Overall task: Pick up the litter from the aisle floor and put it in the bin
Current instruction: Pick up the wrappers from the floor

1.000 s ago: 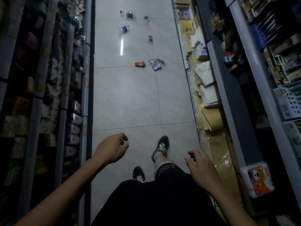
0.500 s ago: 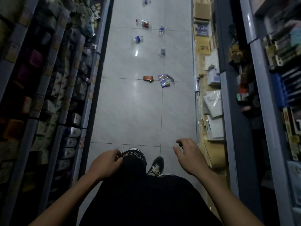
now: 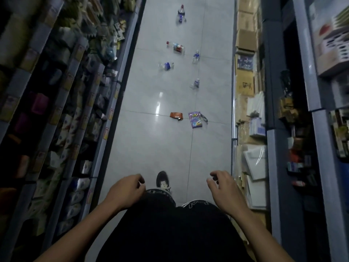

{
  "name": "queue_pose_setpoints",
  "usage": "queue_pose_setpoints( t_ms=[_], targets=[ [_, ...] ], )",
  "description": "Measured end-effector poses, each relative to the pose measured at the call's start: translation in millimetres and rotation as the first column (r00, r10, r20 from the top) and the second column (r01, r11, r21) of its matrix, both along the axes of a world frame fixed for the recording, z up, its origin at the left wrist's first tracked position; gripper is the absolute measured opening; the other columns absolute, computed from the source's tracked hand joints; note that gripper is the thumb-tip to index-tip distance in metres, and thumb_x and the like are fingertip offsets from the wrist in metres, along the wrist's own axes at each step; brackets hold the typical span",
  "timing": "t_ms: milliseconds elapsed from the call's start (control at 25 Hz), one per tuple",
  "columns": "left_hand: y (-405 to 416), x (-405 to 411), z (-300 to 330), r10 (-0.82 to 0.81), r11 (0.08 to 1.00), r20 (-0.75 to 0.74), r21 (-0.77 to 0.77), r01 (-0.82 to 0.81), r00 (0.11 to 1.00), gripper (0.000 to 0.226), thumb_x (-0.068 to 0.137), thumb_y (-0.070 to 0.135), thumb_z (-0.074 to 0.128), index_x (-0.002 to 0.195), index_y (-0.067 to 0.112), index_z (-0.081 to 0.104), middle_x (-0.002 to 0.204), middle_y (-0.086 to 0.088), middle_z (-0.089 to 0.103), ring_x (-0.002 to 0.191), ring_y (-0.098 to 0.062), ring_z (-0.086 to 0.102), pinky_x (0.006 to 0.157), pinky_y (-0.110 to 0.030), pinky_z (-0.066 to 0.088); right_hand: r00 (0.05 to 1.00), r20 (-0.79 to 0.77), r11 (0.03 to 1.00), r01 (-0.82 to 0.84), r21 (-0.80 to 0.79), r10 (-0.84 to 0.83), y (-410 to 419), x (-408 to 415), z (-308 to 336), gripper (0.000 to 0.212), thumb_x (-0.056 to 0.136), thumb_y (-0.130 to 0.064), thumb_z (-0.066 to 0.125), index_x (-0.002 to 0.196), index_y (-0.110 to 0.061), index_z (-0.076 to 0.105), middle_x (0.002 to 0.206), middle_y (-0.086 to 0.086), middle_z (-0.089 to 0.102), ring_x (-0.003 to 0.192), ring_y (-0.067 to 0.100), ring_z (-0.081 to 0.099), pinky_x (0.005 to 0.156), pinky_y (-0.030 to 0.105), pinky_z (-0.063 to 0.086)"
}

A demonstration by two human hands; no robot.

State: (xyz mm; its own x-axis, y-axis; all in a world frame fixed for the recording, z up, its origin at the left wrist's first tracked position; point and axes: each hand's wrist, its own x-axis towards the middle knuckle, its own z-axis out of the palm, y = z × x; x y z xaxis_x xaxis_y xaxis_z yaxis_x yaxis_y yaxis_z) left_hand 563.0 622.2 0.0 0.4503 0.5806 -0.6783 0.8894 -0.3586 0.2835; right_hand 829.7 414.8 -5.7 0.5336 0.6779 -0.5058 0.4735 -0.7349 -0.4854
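Litter lies scattered along the tiled aisle floor ahead. Nearest are an orange wrapper (image 3: 176,115) and a purple packet (image 3: 195,119) side by side. Farther off lie several plastic bottles: one with a blue label (image 3: 166,66), a small one (image 3: 195,83), another (image 3: 196,56), a red-labelled one (image 3: 176,46) and the farthest (image 3: 181,15). My left hand (image 3: 126,190) and my right hand (image 3: 222,186) hang low in front of me with loosely curled fingers, holding nothing, well short of the litter. No bin is in view.
Packed shelves (image 3: 62,103) line the left side. Cardboard boxes (image 3: 245,40) and wrapped flat goods (image 3: 255,163) line the right, beside a blue shelf upright (image 3: 273,148). My shoe (image 3: 163,181) steps on the pale floor (image 3: 151,148) between them.
I have walked forward along the aisle, so the litter sits closer and lower in view. My feet swapped steps and both hands swung slightly, still holding nothing.
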Motion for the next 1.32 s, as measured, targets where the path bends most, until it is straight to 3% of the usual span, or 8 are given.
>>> queue_pose_setpoints(
  t_ms=[280, 440, 560, 760, 960, 1160, 1320],
  targets=[
    [123, 156, 13, -0.154, 0.986, 0.087, 0.077, 0.147, 0.984, 0.032, 0.098, 0.044, 0.047, 0.120, 0.028, 0.064, 0.110, 0.008, 0.071, 0.091, -0.012, 0.065, 0.072, -0.031, 0.050, 0.988, -0.016, 0.987, 0.156, -0.032, -0.156, 46, 86, -1, 0.039, 0.099, -0.052, 0.046, 0.127, -0.027, 0.059, 0.120, -0.011, 0.056, 0.112, 0.009, 0.054, 0.095, 0.037, 0.051],
    [165, 236, 10, -0.168, 0.981, 0.092, 0.112, 0.158, 0.981, 0.030, 0.101, 0.041, 0.049, 0.122, 0.026, 0.064, 0.112, 0.006, 0.071, 0.090, -0.010, 0.063, 0.066, -0.027, 0.042, 0.982, -0.032, 0.983, 0.184, -0.029, -0.185, 77, 156, -14, 0.038, 0.098, -0.050, 0.048, 0.127, -0.027, 0.060, 0.121, -0.009, 0.059, 0.113, 0.013, 0.057, 0.096, 0.039, 0.051],
    [186, 284, 5, -0.119, 0.989, 0.048, 0.096, 0.114, 0.992, 0.030, 0.101, 0.040, 0.050, 0.122, 0.024, 0.064, 0.111, 0.004, 0.072, 0.090, -0.011, 0.064, 0.068, -0.028, 0.047, 0.988, -0.046, 0.988, 0.144, -0.048, -0.147, 116, 226, -21, 0.036, 0.100, -0.047, 0.049, 0.126, -0.026, 0.060, 0.121, -0.007, 0.059, 0.115, 0.015, 0.056, 0.097, 0.039, 0.049],
    [205, 310, 0, 0.017, 1.000, -0.008, 0.026, -0.016, 1.000, 0.026, 0.099, 0.043, 0.052, 0.115, 0.027, 0.065, 0.105, 0.007, 0.072, 0.086, -0.008, 0.065, 0.071, -0.030, 0.052, 0.999, -0.052, 0.999, -0.011, -0.035, 0.009, 207, 316, -19, 0.039, 0.100, -0.049, 0.046, 0.128, -0.024, 0.059, 0.121, -0.006, 0.058, 0.115, 0.015, 0.053, 0.097, 0.041, 0.049],
    [244, 316, -7, 0.104, 0.994, -0.055, -0.029, -0.106, 0.993, 0.027, 0.098, 0.044, 0.051, 0.116, 0.029, 0.064, 0.105, 0.008, 0.071, 0.087, -0.008, 0.065, 0.076, -0.033, 0.056, 0.990, -0.061, 0.991, -0.129, -0.023, 0.128, 294, 356, -23, 0.040, 0.100, -0.048, 0.046, 0.128, -0.023, 0.059, 0.118, -0.006, 0.058, 0.110, 0.013, 0.056, 0.094, 0.041, 0.051],
    [330, 345, -38, 0.028, 0.999, -0.028, -0.041, -0.029, 0.999, 0.030, 0.098, 0.042, 0.049, 0.120, 0.028, 0.064, 0.110, 0.008, 0.071, 0.093, -0.012, 0.064, 0.077, -0.032, 0.052, 0.986, -0.049, 0.981, -0.164, -0.103, 0.160, 363, 377, -52, 0.039, 0.099, -0.048, 0.047, 0.126, -0.023, 0.059, 0.116, -0.006, 0.058, 0.110, 0.013, 0.055, 0.092, 0.040, 0.051],
    [394, 389, -98, 0.003, 0.998, -0.007, -0.066, -0.003, 1.000, 0.028, 0.097, 0.041, 0.049, 0.116, 0.028, 0.065, 0.108, 0.008, 0.070, 0.092, -0.014, 0.064, 0.075, -0.032, 0.051, 0.986, -0.071, 0.967, -0.161, -0.196, 0.150, 401, 386, -101, 0.035, 0.098, -0.043, 0.051, 0.123, -0.020, 0.062, 0.115, -0.002, 0.059, 0.108, 0.016, 0.055, 0.091, 0.038, 0.048]
  ],
)
